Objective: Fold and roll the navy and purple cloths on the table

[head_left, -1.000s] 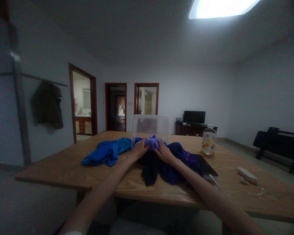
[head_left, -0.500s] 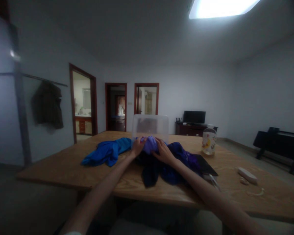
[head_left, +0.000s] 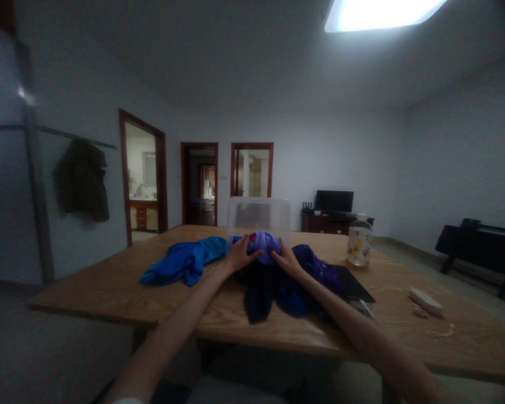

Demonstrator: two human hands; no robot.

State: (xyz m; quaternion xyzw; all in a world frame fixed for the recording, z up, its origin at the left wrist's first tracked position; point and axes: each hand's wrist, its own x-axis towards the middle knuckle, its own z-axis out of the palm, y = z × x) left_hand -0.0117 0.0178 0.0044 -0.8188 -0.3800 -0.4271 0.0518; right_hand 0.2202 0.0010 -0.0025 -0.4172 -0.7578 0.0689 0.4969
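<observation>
A light purple rolled garment (head_left: 266, 242) is held between both hands in front of a clear plastic bin (head_left: 258, 210). My left hand (head_left: 240, 255) grips its left end, where a bit of pink shows. At its right end, my right hand (head_left: 287, 259) is closed on the cloth. Dark clothing (head_left: 258, 297) lies bunched beneath the hands, and a dark blue and purple garment (head_left: 311, 269) spreads to the right. To the left rests a bright blue garment (head_left: 185, 261), apart from the hands.
On the wooden table (head_left: 109, 297), a clear jar (head_left: 359, 241) with a printed label stands at the right. Nearer the right edge lie a pale oblong object (head_left: 426, 302) and some small scraps. A dark flat item (head_left: 356, 286) is beside the clothes.
The purple garment has turned into a more compact, rounded roll, shifted slightly right. My right hand has moved lower along its side, and my left thumb now lies across its front.
</observation>
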